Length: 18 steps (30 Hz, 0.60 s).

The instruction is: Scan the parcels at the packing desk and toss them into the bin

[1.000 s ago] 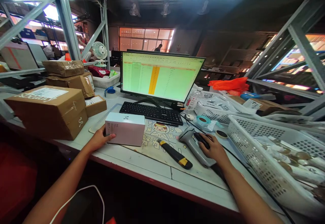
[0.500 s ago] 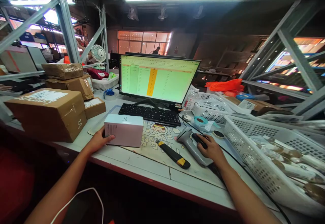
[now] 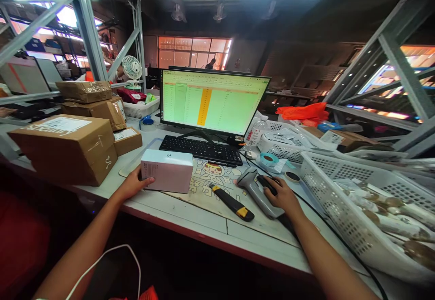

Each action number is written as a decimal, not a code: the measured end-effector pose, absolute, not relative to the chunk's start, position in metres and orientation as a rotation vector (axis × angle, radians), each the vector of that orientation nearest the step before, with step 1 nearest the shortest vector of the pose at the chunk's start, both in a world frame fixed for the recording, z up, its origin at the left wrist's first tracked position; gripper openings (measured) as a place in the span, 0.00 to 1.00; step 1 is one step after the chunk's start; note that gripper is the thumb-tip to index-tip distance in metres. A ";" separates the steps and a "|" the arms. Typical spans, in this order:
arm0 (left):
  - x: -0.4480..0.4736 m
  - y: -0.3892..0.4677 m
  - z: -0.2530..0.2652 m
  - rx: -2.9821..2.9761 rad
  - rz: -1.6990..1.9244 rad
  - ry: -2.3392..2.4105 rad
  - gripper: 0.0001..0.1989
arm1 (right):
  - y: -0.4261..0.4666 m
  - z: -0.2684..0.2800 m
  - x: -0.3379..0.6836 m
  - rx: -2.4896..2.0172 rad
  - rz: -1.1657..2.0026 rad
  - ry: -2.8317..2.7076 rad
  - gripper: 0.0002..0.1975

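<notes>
My left hand (image 3: 134, 184) grips the left end of a small white box (image 3: 168, 173), thumb on its front face. The box stands on a cartoon-printed desk mat (image 3: 200, 190), in front of the black keyboard (image 3: 200, 150). My right hand (image 3: 281, 195) rests closed over a black computer mouse (image 3: 264, 183), partly hidden under the fingers. Against it lies a grey handheld barcode scanner (image 3: 255, 190). Between my hands, a black and yellow utility knife (image 3: 233, 203) lies on the mat.
A lit monitor (image 3: 217, 100) with a spreadsheet stands behind the keyboard. Cardboard boxes (image 3: 64, 148) are stacked at left. A white plastic basket (image 3: 335, 209) of wrapped items fills the right side. Tape rolls (image 3: 269, 158) and a bottle (image 3: 255, 132) stand near the monitor's right.
The view has shifted slightly. Both hands keep their places on the box and the mouse. Another person's hand now shows at the far left edge.
</notes>
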<state>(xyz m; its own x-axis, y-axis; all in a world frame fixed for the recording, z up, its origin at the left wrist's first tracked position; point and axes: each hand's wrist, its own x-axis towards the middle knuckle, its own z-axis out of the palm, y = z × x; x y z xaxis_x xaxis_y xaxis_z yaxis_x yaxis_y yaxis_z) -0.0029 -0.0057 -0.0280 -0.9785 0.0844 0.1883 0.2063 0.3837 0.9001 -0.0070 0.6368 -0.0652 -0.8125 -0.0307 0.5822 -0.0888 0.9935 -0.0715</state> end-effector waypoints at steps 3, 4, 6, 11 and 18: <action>-0.003 -0.006 -0.028 -0.271 -1.669 -2.530 0.46 | 0.637 -0.064 -0.007 0.069 0.125 -2.532 0.29; -0.003 -0.006 -0.028 -0.273 -1.667 -2.533 0.46 | 0.637 -0.064 -0.007 0.068 0.122 -2.533 0.29; -0.002 -0.006 -0.028 -0.268 -1.682 -2.535 0.47 | 0.637 -0.064 -0.008 0.064 0.118 -2.529 0.29; 0.000 -0.004 -0.024 -0.242 -1.737 -2.530 0.49 | 0.637 -0.066 -0.009 0.055 0.126 -2.506 0.27; -0.001 -0.003 -0.024 -0.280 -1.752 -2.486 0.49 | 0.628 -0.056 -0.003 0.031 0.230 -2.506 0.29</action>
<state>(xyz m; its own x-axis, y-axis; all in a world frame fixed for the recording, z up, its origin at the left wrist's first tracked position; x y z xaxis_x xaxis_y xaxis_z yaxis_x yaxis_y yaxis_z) -0.0006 -0.0032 -0.0240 -0.9794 0.0986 0.1763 0.1992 0.3264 0.9240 -0.0029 0.6275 -0.0562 -0.8110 0.0311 0.5842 -0.0756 0.9846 -0.1573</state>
